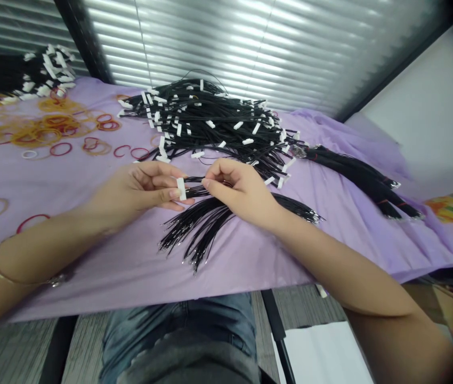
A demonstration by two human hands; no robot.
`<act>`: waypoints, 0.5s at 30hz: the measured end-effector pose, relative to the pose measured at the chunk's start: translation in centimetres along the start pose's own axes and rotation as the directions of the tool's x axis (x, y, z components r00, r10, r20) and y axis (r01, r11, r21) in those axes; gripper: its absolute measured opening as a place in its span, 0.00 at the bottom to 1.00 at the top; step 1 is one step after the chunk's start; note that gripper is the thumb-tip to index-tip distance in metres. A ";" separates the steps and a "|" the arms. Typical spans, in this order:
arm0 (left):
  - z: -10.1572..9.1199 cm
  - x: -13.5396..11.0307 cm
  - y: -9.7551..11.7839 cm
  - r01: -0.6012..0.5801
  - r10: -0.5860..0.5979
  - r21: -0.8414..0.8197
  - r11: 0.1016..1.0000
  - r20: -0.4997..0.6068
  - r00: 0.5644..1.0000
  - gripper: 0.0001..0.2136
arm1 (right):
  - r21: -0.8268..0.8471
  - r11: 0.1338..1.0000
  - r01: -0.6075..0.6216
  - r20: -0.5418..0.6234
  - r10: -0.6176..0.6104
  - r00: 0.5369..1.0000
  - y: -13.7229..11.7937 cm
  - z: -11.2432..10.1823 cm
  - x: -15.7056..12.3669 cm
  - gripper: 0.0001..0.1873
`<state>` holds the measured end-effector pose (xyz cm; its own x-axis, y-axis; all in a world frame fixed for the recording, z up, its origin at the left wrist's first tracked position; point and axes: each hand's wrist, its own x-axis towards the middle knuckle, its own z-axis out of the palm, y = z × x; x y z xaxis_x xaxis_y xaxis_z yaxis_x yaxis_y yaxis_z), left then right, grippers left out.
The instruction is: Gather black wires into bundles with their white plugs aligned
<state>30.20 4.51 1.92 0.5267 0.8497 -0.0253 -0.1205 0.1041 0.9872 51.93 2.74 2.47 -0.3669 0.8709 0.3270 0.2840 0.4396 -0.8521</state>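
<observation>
Purple cloth [138,272] lies before slatted blinds [250,48]. Left hand [144,186], partly curled, pinches a white connector [181,189]; right hand [240,186], nearly closed, grips the attached black wires [195,190].

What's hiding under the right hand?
Loose black wires fan out from beneath the right hand, showing on both sides of it, on a purple tablecloth. The hand covers their middle, so I can't see that part or the cloth there.
</observation>
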 end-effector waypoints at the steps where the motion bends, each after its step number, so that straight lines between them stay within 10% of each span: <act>1: -0.1 0.0 -0.1 -0.005 0.005 0.006 1.000 -0.001 1.000 0.13 | 0.006 1.000 -0.009 0.001 0.009 1.000 0.0 0.0 0.0 0.08; 15: -0.4 0.1 -0.3 -0.018 0.018 0.056 0.998 -0.004 1.000 0.15 | 0.076 0.993 -0.087 0.061 0.083 0.995 0.0 0.1 0.2 0.11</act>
<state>30.00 4.78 1.58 0.5212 0.8534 -0.0082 -0.0823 0.0598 0.9948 51.84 2.89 2.46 -0.3955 0.8893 0.2296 0.2469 0.3438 -0.9060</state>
